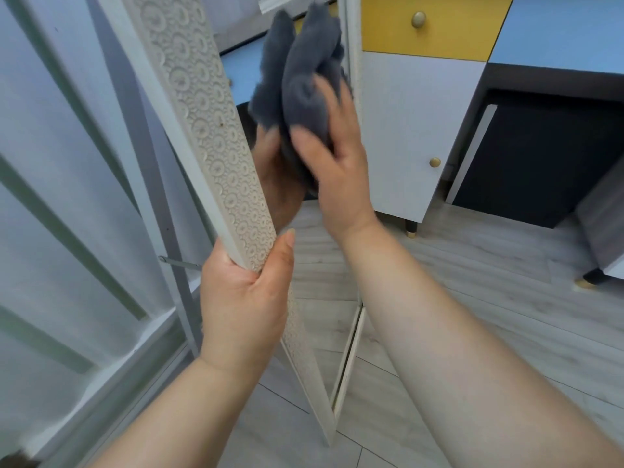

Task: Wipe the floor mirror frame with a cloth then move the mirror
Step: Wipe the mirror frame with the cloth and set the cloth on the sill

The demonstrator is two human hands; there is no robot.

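Note:
The floor mirror's white embossed frame point(202, 130) runs diagonally from the top left down to the floor. My left hand point(243, 298) grips the frame's left rail at mid height. My right hand point(334, 163) holds a bunched grey cloth point(304, 69) against the mirror glass, close to the right rail point(351, 45). The glass reflects the cloth and my hand. The frame's lower end point(332, 417) rests on the floor.
A white cabinet point(415, 130) with brass knobs and a yellow drawer point(435, 25) stands just right of the mirror. A dark recess point(540, 157) lies beyond it. Sheer white curtains point(67, 163) hang at the left. Pale wood floor point(489, 298) spreads below.

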